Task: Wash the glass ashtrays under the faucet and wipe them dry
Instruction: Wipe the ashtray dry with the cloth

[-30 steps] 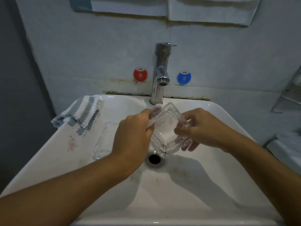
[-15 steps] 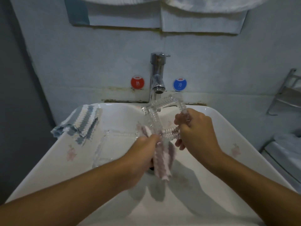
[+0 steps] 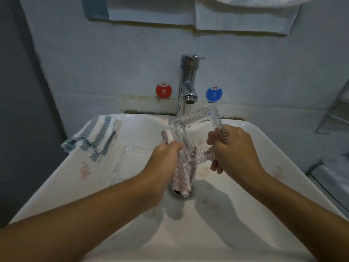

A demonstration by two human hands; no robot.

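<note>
The right hand (image 3: 234, 146) is closed round the right edge of a square ribbed glass ashtray (image 3: 198, 135), which is held tilted above the sink (image 3: 255, 140), just below and in front of the faucet (image 3: 187, 86). The left hand (image 3: 166, 157) is clenched on a pink cloth (image 3: 182, 176), which is pressed against the ashtray's left edge; the cloth's loose end hangs down over the drain (image 3: 174, 191). No water is seen at the spout. A second ashtray (image 3: 122, 163) is lying in the left part of the basin, though its clear outline is hard to make out, so its exact position cannot be fixed. A blue-striped cloth (image 3: 94, 138) is draped over the sink's back left rim. On the wall behind, a red sticker (image 3: 163, 90) is set to the left of the faucet and a blue sticker (image 3: 214, 93) to its right.
</note>
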